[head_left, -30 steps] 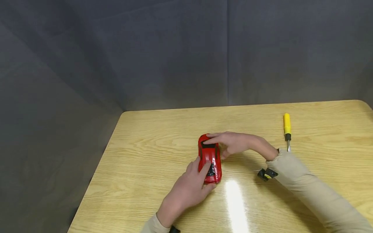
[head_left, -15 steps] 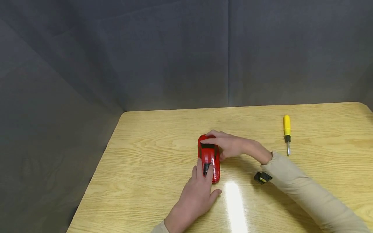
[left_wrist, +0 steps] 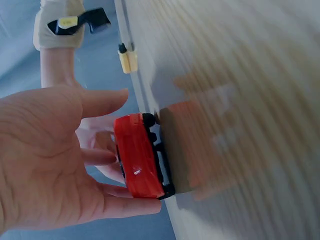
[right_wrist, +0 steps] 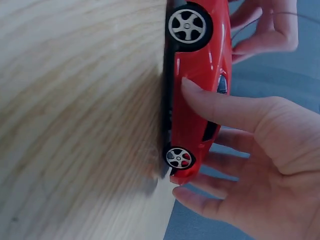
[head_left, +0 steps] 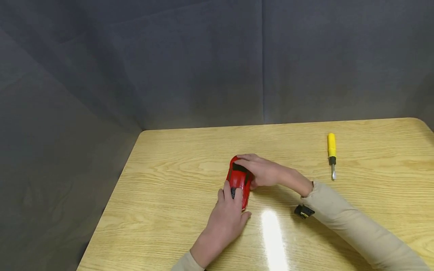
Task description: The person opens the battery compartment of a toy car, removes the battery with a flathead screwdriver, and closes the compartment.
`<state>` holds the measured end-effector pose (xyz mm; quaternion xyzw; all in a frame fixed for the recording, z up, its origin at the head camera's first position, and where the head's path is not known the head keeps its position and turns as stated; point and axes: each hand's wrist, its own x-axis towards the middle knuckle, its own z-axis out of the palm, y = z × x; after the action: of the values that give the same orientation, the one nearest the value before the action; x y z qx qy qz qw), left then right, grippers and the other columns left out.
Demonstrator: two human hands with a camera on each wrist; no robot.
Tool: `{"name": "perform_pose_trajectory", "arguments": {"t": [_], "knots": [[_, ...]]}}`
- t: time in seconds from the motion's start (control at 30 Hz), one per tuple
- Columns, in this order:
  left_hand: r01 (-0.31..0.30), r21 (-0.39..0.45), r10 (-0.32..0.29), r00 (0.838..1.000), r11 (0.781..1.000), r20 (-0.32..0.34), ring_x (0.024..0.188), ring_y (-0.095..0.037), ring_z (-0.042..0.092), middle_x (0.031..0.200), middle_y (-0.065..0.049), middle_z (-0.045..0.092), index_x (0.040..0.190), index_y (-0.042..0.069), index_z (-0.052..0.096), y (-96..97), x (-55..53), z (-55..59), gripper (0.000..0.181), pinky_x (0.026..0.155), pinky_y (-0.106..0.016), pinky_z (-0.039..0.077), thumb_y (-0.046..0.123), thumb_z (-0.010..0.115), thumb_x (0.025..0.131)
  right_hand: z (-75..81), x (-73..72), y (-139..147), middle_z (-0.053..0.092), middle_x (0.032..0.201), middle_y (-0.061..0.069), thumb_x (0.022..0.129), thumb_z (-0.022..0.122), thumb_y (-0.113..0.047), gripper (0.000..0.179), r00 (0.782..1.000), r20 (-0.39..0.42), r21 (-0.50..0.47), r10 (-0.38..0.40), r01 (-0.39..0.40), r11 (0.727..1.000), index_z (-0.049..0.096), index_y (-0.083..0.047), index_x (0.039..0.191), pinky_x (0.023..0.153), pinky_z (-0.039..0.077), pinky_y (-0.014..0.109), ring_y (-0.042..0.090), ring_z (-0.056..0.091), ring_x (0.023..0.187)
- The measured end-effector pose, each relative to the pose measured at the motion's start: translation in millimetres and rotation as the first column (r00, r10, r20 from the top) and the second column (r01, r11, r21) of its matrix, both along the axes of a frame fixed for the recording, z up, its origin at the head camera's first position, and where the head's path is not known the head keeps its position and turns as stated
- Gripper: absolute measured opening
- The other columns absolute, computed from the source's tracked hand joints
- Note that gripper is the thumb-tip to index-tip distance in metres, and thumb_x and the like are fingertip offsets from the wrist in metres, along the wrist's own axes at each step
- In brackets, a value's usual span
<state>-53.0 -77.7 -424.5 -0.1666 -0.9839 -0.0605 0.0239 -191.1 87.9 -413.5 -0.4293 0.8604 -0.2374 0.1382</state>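
Observation:
A red toy car (head_left: 239, 178) with black windows lies lengthwise on the wooden table, its near end angled slightly to the right. My right hand (head_left: 266, 172) grips the far part. In the right wrist view, the thumb (right_wrist: 205, 97) presses the car's side between two silver-spoked wheels, and the other fingers reach over the roof. My left hand (head_left: 223, 222) rests its fingers on the near end, the thumb held apart. In the left wrist view, one finger (left_wrist: 132, 206) lies extended along the car's (left_wrist: 140, 162) side. Whether every wheel touches the table is unclear.
A flat-blade screwdriver (head_left: 332, 148) with a yellow handle lies at the right of the table (head_left: 176, 169). A black wrist camera (head_left: 303, 211) hangs under the right sleeve. Dark cloth (head_left: 203, 75) stands behind the table and along its left side.
The toy car has turned slightly, its near end swinging left. My left hand has shifted forward on it and the thumb has come away from the near end. The right hand moved slightly left.

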Motion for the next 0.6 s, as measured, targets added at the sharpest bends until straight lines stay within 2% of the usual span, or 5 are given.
{"name": "perform_pose_trajectory", "arguments": {"t": [0.17,0.3,0.47,0.6], "knots": [[0.014,0.0,-0.014,0.997,1.0,-0.081,0.098,-0.035,0.058,0.128,-0.026,0.045,0.12,-0.003,0.045,-6.0,-10.4,-3.7,0.063,0.064,-0.029,0.058,0.031,0.086,0.085,-3.8,2.0,3.6,0.047,0.147,0.022,0.079,0.091,-0.009,0.087,0.996,-0.086,-0.013,-0.04,0.039,0.999,0.044,0.004,0.151,0.105,0.046,0.052,0.041,0.046,0.13],[0.058,0.022,-0.055,0.993,0.998,-0.104,0.093,-0.033,0.058,0.122,-0.023,0.046,0.117,-0.002,0.044,-12.6,-19.4,-4.8,0.059,0.065,-0.031,0.058,0.022,0.087,0.084,-4.3,3.2,5.5,0.047,0.14,0.019,0.077,0.092,-0.012,0.088,0.988,-0.125,0.0,-0.089,0.09,0.996,0.046,0.002,0.15,0.097,0.049,0.05,0.038,0.046,0.119],[0.113,0.068,-0.107,0.991,0.991,-0.081,0.104,-0.035,0.06,0.127,-0.023,0.047,0.122,-0.003,0.044,-19.8,-32.2,-5.7,0.059,0.081,-0.038,0.058,0.013,0.084,0.083,-2.3,4.3,7.1,0.051,0.126,0.019,0.076,0.093,-0.01,0.076,0.975,-0.164,0.034,-0.15,0.158,0.987,0.056,0.005,0.14,0.089,0.053,0.049,0.036,0.048,0.107],[0.143,0.066,-0.138,0.987,0.987,-0.077,0.112,-0.036,0.059,0.134,-0.023,0.047,0.125,-0.003,0.045,-21.7,-44.8,-7.8,0.058,0.089,-0.042,0.056,0.009,0.081,0.082,0.8,5.6,6.2,0.053,0.123,0.023,0.074,0.094,-0.007,0.07,0.964,-0.177,0.071,-0.199,0.214,0.974,0.059,0.009,0.133,0.09,0.053,0.053,0.039,0.053,0.11]]}}
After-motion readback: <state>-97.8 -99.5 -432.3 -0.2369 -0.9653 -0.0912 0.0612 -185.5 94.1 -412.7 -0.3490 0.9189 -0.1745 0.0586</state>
